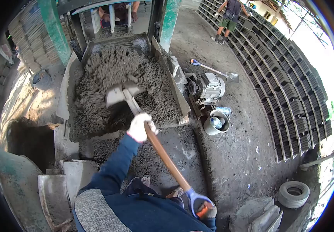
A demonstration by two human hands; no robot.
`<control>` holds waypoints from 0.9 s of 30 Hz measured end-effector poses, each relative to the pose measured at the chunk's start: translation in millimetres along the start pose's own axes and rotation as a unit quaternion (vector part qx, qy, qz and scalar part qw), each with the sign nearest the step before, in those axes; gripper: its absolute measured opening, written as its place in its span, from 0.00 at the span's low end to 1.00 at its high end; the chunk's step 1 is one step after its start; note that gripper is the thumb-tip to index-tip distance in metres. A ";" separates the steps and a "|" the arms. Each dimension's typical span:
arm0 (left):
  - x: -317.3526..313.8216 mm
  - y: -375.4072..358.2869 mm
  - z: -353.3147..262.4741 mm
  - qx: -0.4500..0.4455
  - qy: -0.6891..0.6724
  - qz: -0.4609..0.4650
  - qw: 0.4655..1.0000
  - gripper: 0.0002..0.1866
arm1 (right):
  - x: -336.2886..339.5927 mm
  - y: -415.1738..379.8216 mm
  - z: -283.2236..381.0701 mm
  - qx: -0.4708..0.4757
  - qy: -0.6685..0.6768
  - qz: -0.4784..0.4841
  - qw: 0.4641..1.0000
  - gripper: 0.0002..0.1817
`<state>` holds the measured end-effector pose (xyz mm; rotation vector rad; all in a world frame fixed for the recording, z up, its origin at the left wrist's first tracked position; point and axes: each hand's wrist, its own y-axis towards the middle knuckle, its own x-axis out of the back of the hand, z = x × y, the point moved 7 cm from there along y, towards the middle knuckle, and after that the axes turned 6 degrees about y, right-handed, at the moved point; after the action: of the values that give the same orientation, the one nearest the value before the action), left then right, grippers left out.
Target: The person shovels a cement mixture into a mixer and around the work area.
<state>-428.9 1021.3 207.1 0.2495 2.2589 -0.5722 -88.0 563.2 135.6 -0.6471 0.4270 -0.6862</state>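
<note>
My left hand [139, 127], in a white glove, is wrapped round the wooden shaft of a shovel [162, 152]. At the lower right my right hand [208, 211] is closed on its blue D-shaped handle, orange showing at the fingers. The shovel's metal blade [116, 96] lies on a heap of damp, dark grey mix [124, 69], and its lower edge is partly hidden in the mix. A wide metal tray [170, 91] with raised sides holds the heap. Below the blade is a darker hollow in the mix.
Right of the tray stand an electric motor [212, 87] and a bucket [212, 129] with plastic bottles. A second shovel [213, 70] lies behind them. A person [232, 17] stands by racks of tiles [283, 85]; another person's hands [107, 17] show behind the tray. A pit [31, 143] opens at left.
</note>
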 end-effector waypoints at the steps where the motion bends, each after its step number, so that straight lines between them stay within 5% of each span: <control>1: 5.7 12.2 -15.9 0.002 -0.010 0.000 1.000 0.06 | -50.9 -19.2 21.1 0.023 0.026 0.006 0.999 0.13; 4: 22.6 48.7 -67.1 -0.012 0.009 -0.040 0.999 0.03 | -172.1 -61.2 68.3 0.024 0.155 0.111 0.981 0.13; 6: 34.6 75.6 -98.9 -0.077 0.049 -0.075 0.993 0.06 | -166.1 -21.7 47.3 0.091 0.129 0.093 0.983 0.15; 9: 75.8 122.0 -124.9 -0.106 0.117 -0.153 0.976 0.14 | -193.9 -28.1 64.4 0.204 0.006 0.216 0.955 0.18; 11: 48.1 89.0 -121.3 -0.146 0.112 -0.194 0.964 0.14 | -172.3 -39.7 75.7 0.252 -0.072 0.280 0.924 0.17; 16: -54.1 -46.9 23.4 -0.042 -0.007 -0.051 0.998 0.07 | 27.0 -56.3 70.8 0.094 0.135 0.098 0.982 0.14; 19: -110.7 -125.3 123.0 -0.004 -0.030 -0.002 1.000 0.06 | 181.2 -16.4 -9.2 0.077 0.059 -0.009 0.995 0.07; 20: -117.0 -138.3 154.6 -0.002 -0.008 0.024 1.000 0.06 | 270.1 31.1 -73.9 0.038 0.133 -0.028 0.990 0.11; 21: -121.0 -152.0 186.4 0.028 -0.014 0.025 0.999 0.06 | 337.0 53.8 -108.2 0.054 0.056 0.008 0.997 0.18; 27: -152.0 -214.3 286.3 0.087 0.006 -0.086 0.992 0.07 | 400.1 -114.7 -98.0 -0.022 0.119 -0.167 0.979 0.17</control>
<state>-215.6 696.7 217.2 0.1458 2.2581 -0.8626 87.1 177.0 80.7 -0.6896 0.5618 -1.0823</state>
